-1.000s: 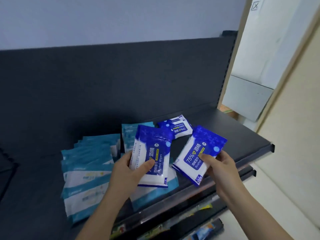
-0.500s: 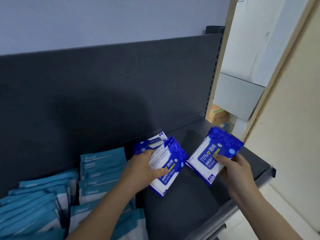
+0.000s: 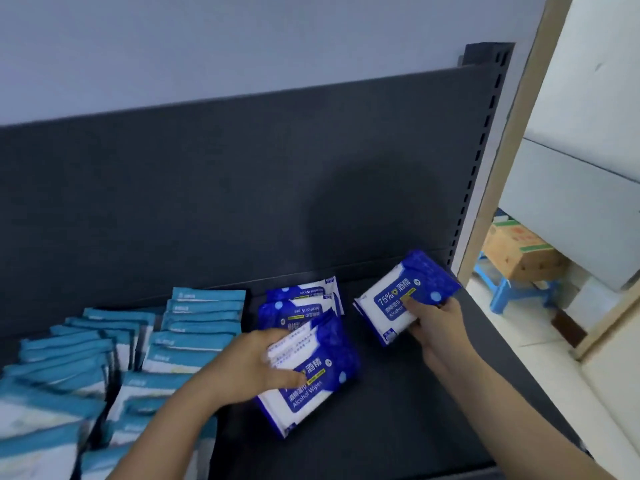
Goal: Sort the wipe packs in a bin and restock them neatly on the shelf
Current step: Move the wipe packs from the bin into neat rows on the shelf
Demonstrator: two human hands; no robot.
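My left hand (image 3: 258, 363) grips a dark blue alcohol wipe pack (image 3: 318, 379) low over the dark shelf (image 3: 398, 410), thumb across its label. It sits just in front of two more blue packs (image 3: 304, 303) lying overlapped at the back. My right hand (image 3: 433, 315) holds another blue alcohol wipe pack (image 3: 401, 292) by its near edge, tilted, near the shelf's right rear corner. Rows of teal-and-white wipe packs (image 3: 194, 327) fill the left half of the shelf, standing and leaning.
The shelf's dark back panel (image 3: 242, 185) rises behind the packs, with a slotted upright (image 3: 481, 168) at the right end. Beyond a beige door frame (image 3: 519, 150), a cardboard box (image 3: 519, 251) rests on a blue stool (image 3: 509, 289).
Both hands moved forward and down toward the shelf. The left pack now sits lower, in front of the rear blue packs; the right pack went toward the back right corner. The view shifted right.
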